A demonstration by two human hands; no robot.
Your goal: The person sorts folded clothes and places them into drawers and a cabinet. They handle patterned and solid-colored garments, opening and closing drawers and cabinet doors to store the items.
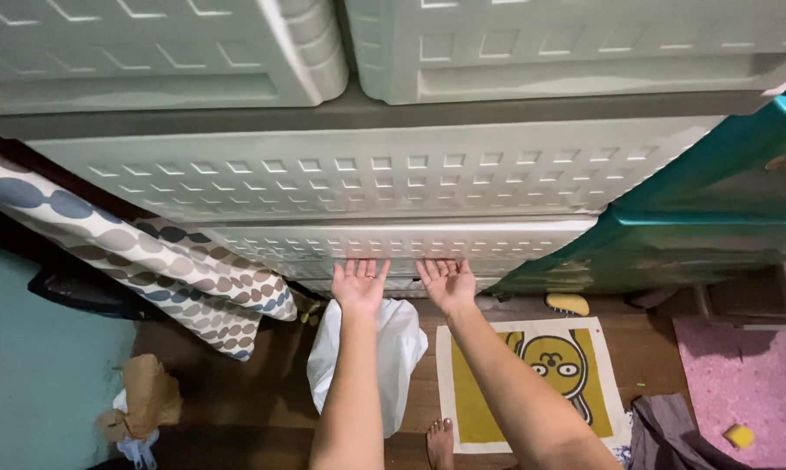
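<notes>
Dark wooden floor (671,348) below us, seen from high above; a tall pale plastic drawer chest (367,174) with rows of small square cut-outs fills the upper view. A teal plastic cabinet (715,209) stands just beside it on the right.

We press both hands flat against the front of a low drawer (393,244) of the chest. Left hand (360,283): fingers spread, palm open on the drawer's lower edge, a ring on one finger. Right hand (447,283): likewise open and flat, just beside the left, the two not touching. Neither hand grips anything.

Below the left forearm a white plastic bag (406,348) lies on the floor. Under the right forearm lies a mat (575,374) with a yellow cartoon figure on a white ground. A bare foot (441,442) shows between bag and mat.

At left, dotted fabric (149,252) leans against the chest; a crumpled brown paper bag (149,396) lies near it. At right: a pink mat (741,374), grey cloth (671,431), a small yellow sponge (739,435).
</notes>
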